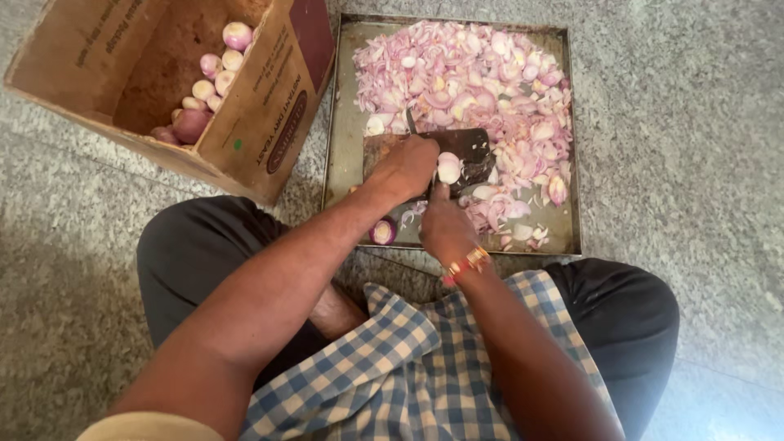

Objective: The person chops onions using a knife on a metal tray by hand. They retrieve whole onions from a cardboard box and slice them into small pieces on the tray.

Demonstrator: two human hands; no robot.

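The slicing step is in hand: the left hand [406, 167] clamps 1 peeled pale onion [449, 167] against the dark upright blade [465, 147] over the square metal tray [343, 139] (heaped pink slices [482, 82]), while the right hand [445, 229], closed near its handle, likely steadies it for another push.

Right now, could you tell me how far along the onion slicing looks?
Well along: a big heap of onion slices covers most of the metal tray. In hand: the left hand and right hand press a peeled onion against a dark blade. Left: a halved onion on the tray and whole peeled onions in the cardboard box.
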